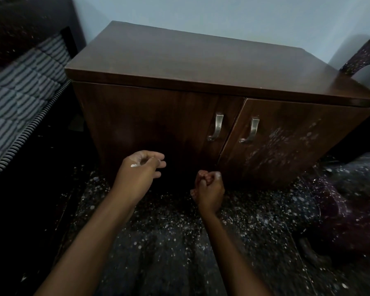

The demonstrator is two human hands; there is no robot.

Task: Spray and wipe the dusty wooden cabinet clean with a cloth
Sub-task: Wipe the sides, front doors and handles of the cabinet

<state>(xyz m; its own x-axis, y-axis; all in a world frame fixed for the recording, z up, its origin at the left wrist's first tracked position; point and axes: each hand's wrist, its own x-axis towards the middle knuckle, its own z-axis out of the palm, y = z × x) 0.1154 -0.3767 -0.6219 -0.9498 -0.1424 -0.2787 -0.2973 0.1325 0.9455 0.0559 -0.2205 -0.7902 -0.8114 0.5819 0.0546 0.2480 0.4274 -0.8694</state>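
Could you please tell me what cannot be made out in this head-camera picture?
Head view: inside of the cabinet, hidden by its doors.
Head view: the speckled object at the right, cut off by the frame edge.
Head view: the white smear on the left hand, too small to identify.
Head view: the floor beside the bed, lost in darkness.

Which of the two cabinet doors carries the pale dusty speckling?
The right door: whitish specks spread across it beyond its handle, while the left door shows plain dark wood.
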